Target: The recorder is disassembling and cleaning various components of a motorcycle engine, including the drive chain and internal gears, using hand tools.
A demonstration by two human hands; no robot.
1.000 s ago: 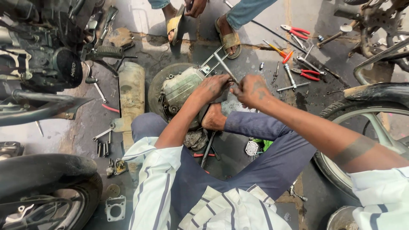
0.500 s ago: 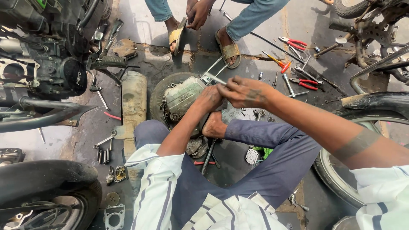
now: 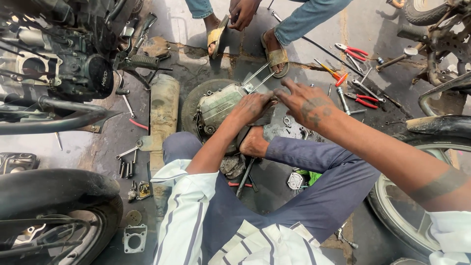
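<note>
Greasy left hand [image 3: 255,105] keeps its grip on the engine [image 3: 221,108]; right hand [image 3: 304,100] has lifted, fingers spread.

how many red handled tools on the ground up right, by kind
red-handled pliers: 2, upper pair, lower pair
orange-and-red-handled screwdriver: 1
total: 3

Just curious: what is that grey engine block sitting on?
The engine block rests on a dark round tyre; only its left rim shows. The left hand and the block cover the rest.
</note>
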